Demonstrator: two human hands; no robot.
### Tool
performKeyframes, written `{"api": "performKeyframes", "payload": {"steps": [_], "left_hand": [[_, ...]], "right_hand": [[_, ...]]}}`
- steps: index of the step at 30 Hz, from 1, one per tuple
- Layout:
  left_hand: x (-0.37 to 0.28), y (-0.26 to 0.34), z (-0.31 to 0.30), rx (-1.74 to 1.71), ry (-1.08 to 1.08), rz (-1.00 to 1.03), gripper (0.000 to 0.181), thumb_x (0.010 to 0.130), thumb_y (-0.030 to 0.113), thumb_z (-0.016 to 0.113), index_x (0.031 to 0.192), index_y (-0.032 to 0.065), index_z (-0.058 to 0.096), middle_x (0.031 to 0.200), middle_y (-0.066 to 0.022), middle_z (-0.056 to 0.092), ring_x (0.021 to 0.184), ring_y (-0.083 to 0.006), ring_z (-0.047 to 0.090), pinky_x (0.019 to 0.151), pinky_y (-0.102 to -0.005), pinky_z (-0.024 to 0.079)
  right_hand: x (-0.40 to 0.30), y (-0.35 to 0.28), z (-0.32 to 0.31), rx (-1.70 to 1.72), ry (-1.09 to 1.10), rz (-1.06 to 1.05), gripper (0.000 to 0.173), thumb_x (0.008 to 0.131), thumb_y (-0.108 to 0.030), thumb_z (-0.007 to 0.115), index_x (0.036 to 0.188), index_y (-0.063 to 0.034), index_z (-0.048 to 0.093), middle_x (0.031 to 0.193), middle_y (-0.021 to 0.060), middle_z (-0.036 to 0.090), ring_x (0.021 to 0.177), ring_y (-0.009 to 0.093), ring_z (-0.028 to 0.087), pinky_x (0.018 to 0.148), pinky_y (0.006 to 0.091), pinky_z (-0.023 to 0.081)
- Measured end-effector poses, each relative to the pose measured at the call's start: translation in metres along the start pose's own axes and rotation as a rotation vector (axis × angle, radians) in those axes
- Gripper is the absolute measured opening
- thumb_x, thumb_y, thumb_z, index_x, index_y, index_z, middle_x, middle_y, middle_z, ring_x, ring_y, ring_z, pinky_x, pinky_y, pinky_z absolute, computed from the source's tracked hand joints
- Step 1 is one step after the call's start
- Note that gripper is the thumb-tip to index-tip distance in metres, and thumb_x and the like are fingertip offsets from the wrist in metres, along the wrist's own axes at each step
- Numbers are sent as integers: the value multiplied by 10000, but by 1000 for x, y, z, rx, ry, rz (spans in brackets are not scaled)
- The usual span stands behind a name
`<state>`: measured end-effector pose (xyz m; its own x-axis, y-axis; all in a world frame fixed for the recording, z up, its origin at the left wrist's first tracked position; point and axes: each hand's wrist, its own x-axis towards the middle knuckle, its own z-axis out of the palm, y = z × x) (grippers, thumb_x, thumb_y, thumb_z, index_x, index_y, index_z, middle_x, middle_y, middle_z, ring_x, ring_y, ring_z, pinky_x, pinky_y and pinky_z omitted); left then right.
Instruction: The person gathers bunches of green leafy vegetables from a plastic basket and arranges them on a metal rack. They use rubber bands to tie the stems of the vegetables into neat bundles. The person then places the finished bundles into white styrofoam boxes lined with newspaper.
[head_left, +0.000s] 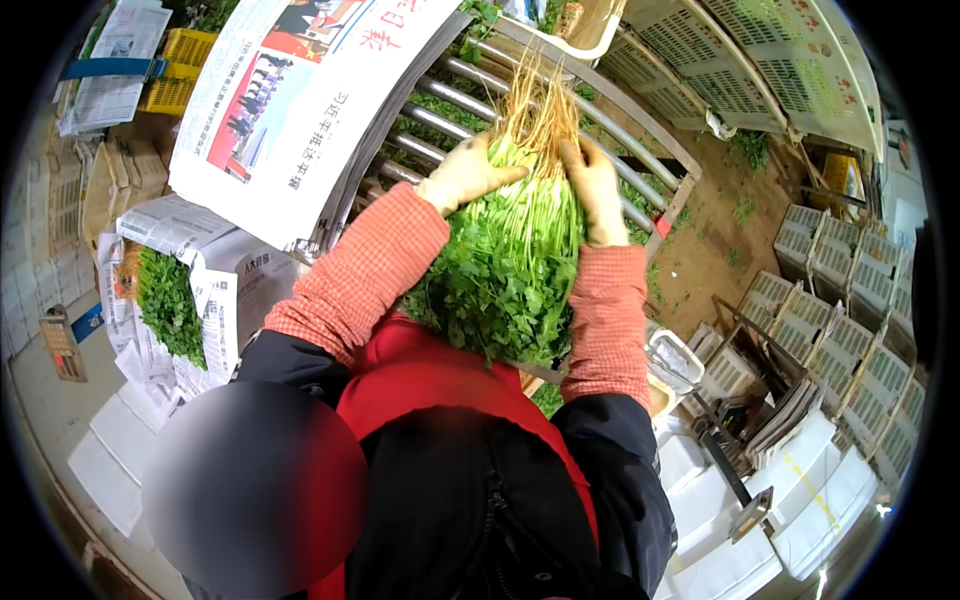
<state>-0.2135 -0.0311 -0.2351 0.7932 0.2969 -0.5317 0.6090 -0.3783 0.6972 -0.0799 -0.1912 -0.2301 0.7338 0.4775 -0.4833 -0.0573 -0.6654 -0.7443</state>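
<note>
A large bunch of leafy green herbs, looking like coriander, lies in front of me over a rack of metal bars. Its pale brown roots point away from me and the leaves lie toward my red apron. My left hand, in a cream glove, grips the stems at the left, just below the roots. On the right side, my gloved right hand holds the bunch at the same height, its fingers curled round the root end. Both forearms wear red checked sleeve covers.
A thick stack of newspapers covers the rack's left part. Left of me, more herbs sit in a newspaper-lined container. A white tray stands beyond the rack. Plastic crates and white foam boxes are stacked at the right.
</note>
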Motion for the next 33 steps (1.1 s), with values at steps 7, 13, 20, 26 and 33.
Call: {"api": "performKeyframes", "payload": {"steps": [7, 13, 20, 26, 33], "left_hand": [[-15, 14, 25, 182, 185, 91, 1065, 734, 762, 487, 1352, -87, 307, 1253, -333, 455, 1179, -431, 466, 994, -433, 395], [-22, 35, 39, 426, 260, 141, 848, 824, 577, 551, 1245, -140, 386, 1069, -280, 558, 951, -365, 592, 828, -426, 483], [-34, 38, 47, 428, 311, 242, 836, 825, 536, 567, 1298, -114, 336, 1110, -258, 515, 977, -336, 555, 839, -440, 458], [-55, 26, 9, -286, 245, 204, 946, 814, 624, 540, 1431, 7, 174, 1200, -223, 511, 1074, -325, 545, 961, -429, 446], [-16, -8, -2, -288, -27, 38, 681, 875, 560, 509, 1241, -15, 516, 1184, -211, 583, 1084, -298, 570, 925, -380, 452]], "right_hand": [[12, 24, 0, 206, -140, -65, 526, 840, -338, 649, 1203, 31, 557, 1058, 140, 652, 930, 202, 613, 852, 301, 458], [16, 1, -4, 475, -469, -188, 686, 828, -322, 693, 1337, 23, 389, 1219, 119, 560, 1072, 183, 545, 933, 290, 422], [43, -1, 5, 402, -569, -90, 459, 816, -337, 710, 1120, -21, 576, 983, 48, 632, 848, 146, 571, 785, 289, 478], [13, -24, -13, 585, -620, -7, 392, 792, -229, 737, 1093, -38, 574, 944, 26, 627, 822, 125, 593, 748, 274, 498], [17, -15, -9, 534, -576, 2, 405, 800, -187, 722, 1121, -15, 546, 947, 37, 625, 789, 128, 596, 709, 270, 503]]}}
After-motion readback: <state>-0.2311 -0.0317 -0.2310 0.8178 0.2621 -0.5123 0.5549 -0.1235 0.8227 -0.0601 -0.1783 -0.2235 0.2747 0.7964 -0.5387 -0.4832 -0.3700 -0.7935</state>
